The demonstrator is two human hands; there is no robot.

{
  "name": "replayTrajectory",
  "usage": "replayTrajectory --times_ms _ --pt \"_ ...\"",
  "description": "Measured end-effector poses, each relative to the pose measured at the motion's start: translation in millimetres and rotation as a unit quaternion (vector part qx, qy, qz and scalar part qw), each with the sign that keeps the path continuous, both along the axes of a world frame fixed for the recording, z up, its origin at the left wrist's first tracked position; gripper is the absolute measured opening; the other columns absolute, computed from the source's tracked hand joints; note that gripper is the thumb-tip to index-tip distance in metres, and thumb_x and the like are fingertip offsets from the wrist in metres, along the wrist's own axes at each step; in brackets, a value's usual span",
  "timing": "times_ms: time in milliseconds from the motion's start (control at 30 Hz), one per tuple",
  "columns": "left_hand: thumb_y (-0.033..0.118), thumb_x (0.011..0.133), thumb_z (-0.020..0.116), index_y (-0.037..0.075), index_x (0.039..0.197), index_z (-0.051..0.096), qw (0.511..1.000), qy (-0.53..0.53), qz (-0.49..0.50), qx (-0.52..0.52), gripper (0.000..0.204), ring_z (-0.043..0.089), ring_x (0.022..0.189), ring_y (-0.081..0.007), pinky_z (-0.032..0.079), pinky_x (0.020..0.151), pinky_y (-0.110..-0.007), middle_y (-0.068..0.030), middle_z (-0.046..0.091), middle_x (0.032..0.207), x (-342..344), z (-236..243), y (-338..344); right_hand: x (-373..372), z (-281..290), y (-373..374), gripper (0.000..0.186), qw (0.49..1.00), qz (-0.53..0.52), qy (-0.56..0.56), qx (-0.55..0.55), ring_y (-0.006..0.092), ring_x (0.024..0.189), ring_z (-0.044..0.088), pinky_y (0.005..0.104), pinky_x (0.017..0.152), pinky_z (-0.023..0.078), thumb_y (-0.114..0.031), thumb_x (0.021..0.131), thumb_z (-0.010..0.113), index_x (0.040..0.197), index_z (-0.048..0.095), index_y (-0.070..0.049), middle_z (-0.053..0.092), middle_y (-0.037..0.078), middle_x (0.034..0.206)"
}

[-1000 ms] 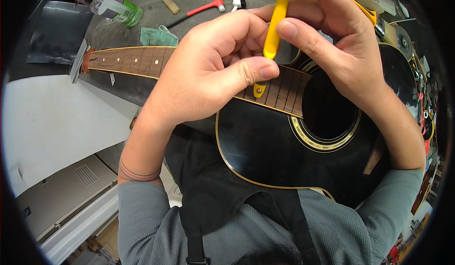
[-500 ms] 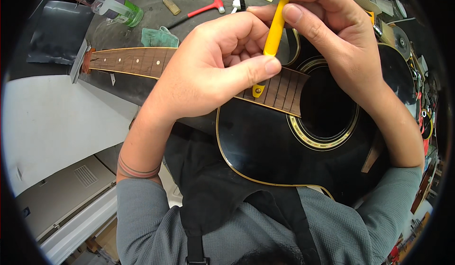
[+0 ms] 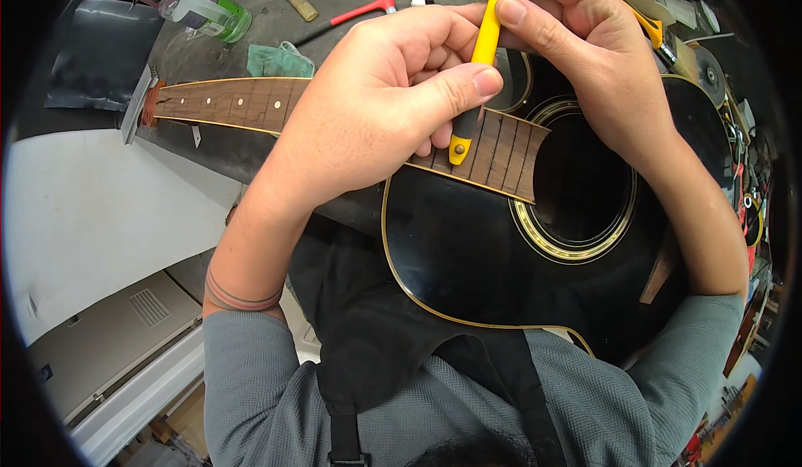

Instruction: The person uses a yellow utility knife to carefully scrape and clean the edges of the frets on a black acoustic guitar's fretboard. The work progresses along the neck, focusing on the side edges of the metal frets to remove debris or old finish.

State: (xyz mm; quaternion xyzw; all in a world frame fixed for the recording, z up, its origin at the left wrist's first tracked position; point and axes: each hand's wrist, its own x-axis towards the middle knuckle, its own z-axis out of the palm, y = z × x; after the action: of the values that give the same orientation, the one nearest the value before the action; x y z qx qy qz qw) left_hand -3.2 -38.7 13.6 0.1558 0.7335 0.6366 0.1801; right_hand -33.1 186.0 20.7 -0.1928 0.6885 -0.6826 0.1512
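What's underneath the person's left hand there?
A wooden fretboard passes beneath the left hand, showing on both sides. The lower end of a yellow tool shows over it. The middle stretch is covered and can't be seen.

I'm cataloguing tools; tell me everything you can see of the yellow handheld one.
The yellow tool is long and slim, smooth and plastic-looking, with a dark lower section and a yellow end carrying a round, metal-looking fastener. It slants over the fretboard, upper part leaning right. The left hand grasps its middle; the right hand holds it near the top. Contact with the fretboard is unclear.
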Motion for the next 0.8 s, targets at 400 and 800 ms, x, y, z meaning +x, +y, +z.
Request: replayTrajectory --times_ms 400,800 --pt "0.02 0.104 0.073 0.001 0.115 0.065 0.997 0.048 -0.023 0.053 0.024 0.061 0.065 -0.0019 0.045 0.055 -0.016 -0.0027 0.071 0.088 1 -7 -6 4 -17 -3 0.031 0.992 0.008 0.105 -0.063 0.017 0.115 0.072 0.0309 0.103 0.059 -0.003 0.11 0.06 0.141 0.059 0.004 0.073 0.017 0.128" --pt "0.023 0.105 0.072 -0.002 0.122 0.072 1.0 -0.002 0.007 -0.007 0.03 0.06 0.056 -0.0011 0.044 0.048 -0.016 -0.0032 0.072 0.081 -3 0 -1 7 0 -7 0.033 1.0 -0.015 0.017 0.011 0.0186 0.113 0.073 0.032 0.102 0.06 -0.003 0.112 0.057 0.143 0.055 0.009 0.072 0.016 0.123"
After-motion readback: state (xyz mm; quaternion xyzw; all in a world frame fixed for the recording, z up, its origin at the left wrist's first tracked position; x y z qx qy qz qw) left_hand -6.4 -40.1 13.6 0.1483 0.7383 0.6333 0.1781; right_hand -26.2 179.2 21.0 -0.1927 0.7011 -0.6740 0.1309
